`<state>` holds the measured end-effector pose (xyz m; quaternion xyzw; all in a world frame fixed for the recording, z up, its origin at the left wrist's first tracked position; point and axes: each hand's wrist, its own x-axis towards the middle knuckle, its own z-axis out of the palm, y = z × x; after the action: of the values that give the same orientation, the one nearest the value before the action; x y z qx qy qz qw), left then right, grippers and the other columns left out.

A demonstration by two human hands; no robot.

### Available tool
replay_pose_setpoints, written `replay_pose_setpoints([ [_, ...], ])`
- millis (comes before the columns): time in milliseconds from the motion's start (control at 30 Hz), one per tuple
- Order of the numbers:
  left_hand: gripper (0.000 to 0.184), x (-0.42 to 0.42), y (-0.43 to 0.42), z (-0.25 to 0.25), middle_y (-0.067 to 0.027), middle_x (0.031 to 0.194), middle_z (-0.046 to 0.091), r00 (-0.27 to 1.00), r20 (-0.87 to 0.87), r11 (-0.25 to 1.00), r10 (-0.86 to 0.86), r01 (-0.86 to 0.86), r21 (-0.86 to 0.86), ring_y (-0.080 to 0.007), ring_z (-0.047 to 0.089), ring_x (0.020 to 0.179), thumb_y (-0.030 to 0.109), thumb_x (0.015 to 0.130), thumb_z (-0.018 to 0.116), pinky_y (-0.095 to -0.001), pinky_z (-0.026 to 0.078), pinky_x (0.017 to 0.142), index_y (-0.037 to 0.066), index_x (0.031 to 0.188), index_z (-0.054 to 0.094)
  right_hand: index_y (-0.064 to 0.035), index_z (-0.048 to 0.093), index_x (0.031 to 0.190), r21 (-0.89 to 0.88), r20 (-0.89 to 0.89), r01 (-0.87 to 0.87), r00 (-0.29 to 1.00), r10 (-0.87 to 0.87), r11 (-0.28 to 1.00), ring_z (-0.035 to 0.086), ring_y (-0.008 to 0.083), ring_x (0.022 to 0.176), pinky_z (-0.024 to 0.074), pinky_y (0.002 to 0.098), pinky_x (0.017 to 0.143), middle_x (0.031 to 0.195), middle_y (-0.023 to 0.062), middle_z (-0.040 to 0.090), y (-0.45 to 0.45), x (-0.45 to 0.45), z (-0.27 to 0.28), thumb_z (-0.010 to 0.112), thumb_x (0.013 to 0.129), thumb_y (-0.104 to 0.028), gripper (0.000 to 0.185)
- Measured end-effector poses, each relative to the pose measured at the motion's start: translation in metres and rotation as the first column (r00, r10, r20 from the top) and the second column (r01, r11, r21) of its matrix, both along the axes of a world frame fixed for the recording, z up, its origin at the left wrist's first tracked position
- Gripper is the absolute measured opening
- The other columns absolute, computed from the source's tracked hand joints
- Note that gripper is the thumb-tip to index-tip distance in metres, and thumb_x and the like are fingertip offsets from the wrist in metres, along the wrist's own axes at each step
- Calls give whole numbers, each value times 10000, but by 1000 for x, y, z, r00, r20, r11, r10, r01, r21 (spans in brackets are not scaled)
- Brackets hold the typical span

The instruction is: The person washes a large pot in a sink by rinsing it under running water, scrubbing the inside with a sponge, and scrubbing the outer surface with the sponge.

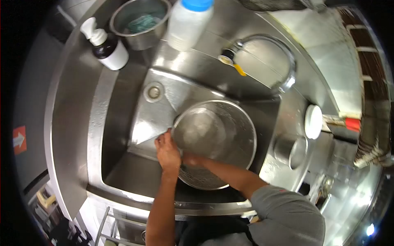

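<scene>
A large round metal bowl (pixel 236 135) sits in the steel sink, with cloudy liquid or a wet sheen inside. My left hand (pixel 167 152) is at the bowl's left rim, its fingers bent around the edge. Just to the right of it, my right hand (pixel 191 159) reaches over the lower left part of the bowl; it is blurred and its fingers are hidden. Whether it holds anything does not show.
The sink drain (pixel 154 92) lies up left of the bowl. Behind stand a pump bottle (pixel 113 53), a metal pot (pixel 141 39) with greenish mesh, and a blue-capped white bottle (pixel 188 24). A curved faucet (pixel 291 65), white lid (pixel 314 121) and metal cup (pixel 290 151) are right.
</scene>
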<state>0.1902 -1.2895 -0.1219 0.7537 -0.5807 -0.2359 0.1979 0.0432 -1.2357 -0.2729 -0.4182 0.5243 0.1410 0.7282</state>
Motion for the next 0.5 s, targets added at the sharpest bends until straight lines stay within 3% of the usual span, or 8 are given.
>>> replay_pose_setpoints([
  [33,361,-1,-2,0,-140,1143,575,1000,10,999,-1,2,-35,-384,493,1100,64,895,528,-469,462,909,106,1254,526,-9,452,1374,-89,-169,-403,907,385,911,376,359,1344,295,455,1102,1405,283,414,15,-15,14,595,845,-328,635],
  [133,383,-3,-3,10,-145,1150,575,999,-47,999,0,2,36,-383,490,1107,39,889,534,-474,452,915,100,1267,515,-57,519,1328,-154,-342,-847,529,777,509,440,331,1293,350,447,1066,1331,184,523,9,-117,119,526,869,-291,515],
  [200,429,-1,0,12,-146,1163,577,999,-43,997,-11,14,70,-388,482,1118,21,883,542,-476,446,919,97,1301,487,-126,612,1251,186,-381,-974,48,923,128,549,276,1147,410,423,985,1212,153,597,-41,-151,162,587,855,-370,466],
  [233,429,1,1,11,-146,1163,577,999,-40,997,-22,25,77,-388,482,1118,21,883,542,-476,446,919,97,1301,487,-126,612,1251,184,-374,-973,59,926,137,549,276,1147,410,423,985,1212,153,597,-31,-155,173,587,855,-370,466],
  [300,446,1,0,7,-143,1178,575,997,-63,998,-35,38,47,-381,469,1137,18,880,546,-468,443,930,95,1314,478,-107,657,1154,-43,-941,-989,-7,339,-142,579,251,1083,444,415,932,1110,132,633,-7,-160,194,603,857,-368,399],
  [367,448,3,4,5,-143,1184,575,996,-66,998,-54,56,35,-378,465,1143,16,879,547,-466,440,937,93,1315,481,-80,666,1081,55,-595,-938,245,765,343,584,270,1080,454,430,920,1105,161,632,34,-125,173,597,868,-351,352],
  [433,449,2,4,5,-143,1190,574,996,-70,998,-52,54,33,-375,460,1150,14,877,548,-465,436,944,92,1315,483,-63,657,1047,-324,-432,-602,780,452,730,568,315,1105,452,465,922,1140,211,610,76,-83,178,581,876,-337,331],
  [500,460,7,8,4,-139,1199,574,996,-75,995,-54,60,81,-370,463,1149,3,875,543,-461,425,960,96,1322,483,-65,656,1072,-448,-310,-488,871,382,749,567,328,1102,438,478,936,1157,222,600,105,-87,148,568,883,-331,338],
])
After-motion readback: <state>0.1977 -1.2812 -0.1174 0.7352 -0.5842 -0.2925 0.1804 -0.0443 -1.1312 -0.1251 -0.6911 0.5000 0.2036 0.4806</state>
